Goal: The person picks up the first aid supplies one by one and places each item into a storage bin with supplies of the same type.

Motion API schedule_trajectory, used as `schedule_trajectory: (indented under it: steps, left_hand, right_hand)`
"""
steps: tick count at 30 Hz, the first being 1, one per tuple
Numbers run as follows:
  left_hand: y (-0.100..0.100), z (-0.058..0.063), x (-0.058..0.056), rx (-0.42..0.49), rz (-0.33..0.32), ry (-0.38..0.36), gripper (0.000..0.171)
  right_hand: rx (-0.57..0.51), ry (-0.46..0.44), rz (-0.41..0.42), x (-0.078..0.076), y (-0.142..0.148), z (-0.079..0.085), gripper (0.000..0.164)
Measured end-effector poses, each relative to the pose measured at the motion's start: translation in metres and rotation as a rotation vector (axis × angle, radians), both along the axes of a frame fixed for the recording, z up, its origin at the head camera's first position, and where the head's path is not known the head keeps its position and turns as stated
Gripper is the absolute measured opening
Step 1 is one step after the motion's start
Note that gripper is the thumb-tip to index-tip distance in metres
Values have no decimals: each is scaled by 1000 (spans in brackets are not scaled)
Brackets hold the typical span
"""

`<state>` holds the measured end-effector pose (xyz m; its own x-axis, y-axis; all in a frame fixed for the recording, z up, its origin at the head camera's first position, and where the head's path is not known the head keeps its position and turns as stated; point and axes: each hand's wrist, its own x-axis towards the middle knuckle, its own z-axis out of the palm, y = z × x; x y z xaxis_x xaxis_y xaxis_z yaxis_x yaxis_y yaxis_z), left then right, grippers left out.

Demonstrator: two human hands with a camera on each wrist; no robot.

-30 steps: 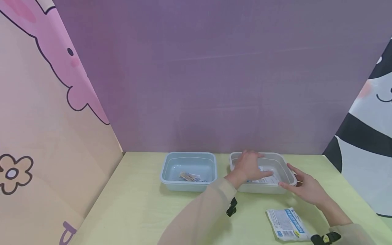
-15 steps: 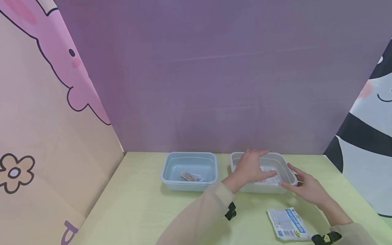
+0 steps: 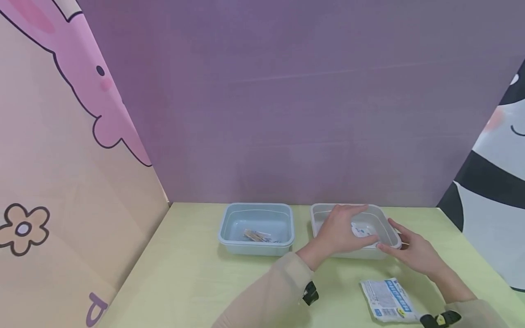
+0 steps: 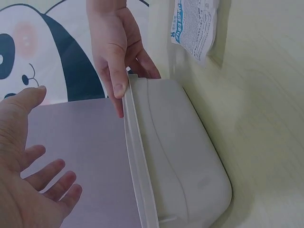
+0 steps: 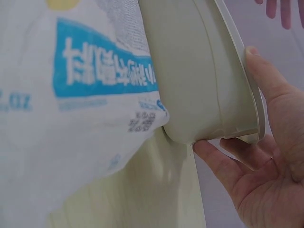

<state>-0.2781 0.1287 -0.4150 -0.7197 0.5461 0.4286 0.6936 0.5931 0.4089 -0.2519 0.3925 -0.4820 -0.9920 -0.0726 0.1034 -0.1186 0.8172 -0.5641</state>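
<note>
My left hand (image 3: 338, 230) hovers over the off-white plastic bin (image 3: 362, 253), thumb and fingers spread, with nothing in it. In the left wrist view its palm (image 4: 23, 190) shows apart from the bin's rim. My right hand (image 3: 416, 253) grips the bin's right end, the thumb on the rim and fingertips against the outer wall under it, as the right wrist view shows. A white printed item (image 3: 361, 231) lies inside the bin, partly hidden behind my left hand. On the table before the bin lies a white packet (image 3: 385, 298) with a blue label.
Left of the off-white bin stands a light blue bin (image 3: 256, 249). Inside it lies a small bundle of thin sticks (image 3: 255, 235) with clear wrapping. A purple backdrop (image 3: 262, 114) rises at the back edge of the pale yellow table (image 3: 184, 273).
My left hand has drifted slightly right and nearer to me over the bin, covering more of the white item. My right hand keeps its hold on the bin's end.
</note>
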Motion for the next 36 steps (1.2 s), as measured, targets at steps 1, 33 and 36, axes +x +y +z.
schedule_trajectory:
  steps: [1, 33, 36]
  left_hand:
    - [0, 0, 1, 5, -6, 4, 71]
    - [0, -33, 31, -19, -109, 29, 67]
    - [1, -37, 35, -35, -100, 50, 67]
  right_hand:
    - [3, 3, -2, 0, 0, 0, 100]
    - [7, 39, 5, -3, 1, -5, 101]
    - [5, 40, 6, -2, 2, -5, 100]
